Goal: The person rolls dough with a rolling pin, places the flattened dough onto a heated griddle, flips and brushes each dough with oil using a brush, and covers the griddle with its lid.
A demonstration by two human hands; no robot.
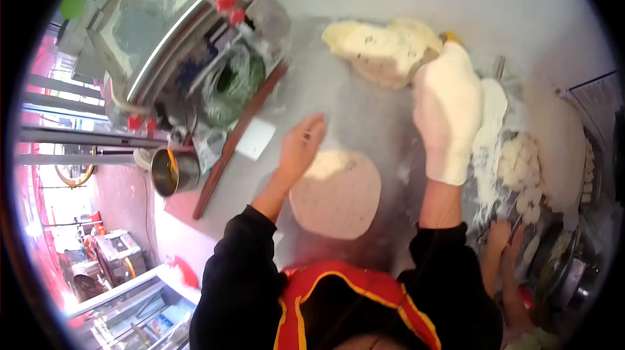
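A flat sheet of dough [449, 102] drapes over my right hand and hides its fingers; only the wrist shows below it. My left hand [303, 147] hovers by the upper left edge of a flat round dough piece [337, 200] on the metal table [351, 119]. Its fingers are loosely bent, with nothing visible in them. Beyond both hands lies a large lump of pale dough [384, 50] with dark specks, near the far end of the draped sheet.
A long brown wooden strip [241, 138] lies at the left, beside a white card [256, 138]. Behind it stand a bag of greens [234, 83] and a metal pot [174, 171]. White flour [487, 174] and small dough pieces [519, 161] are on the right, near another person's hands [504, 242].
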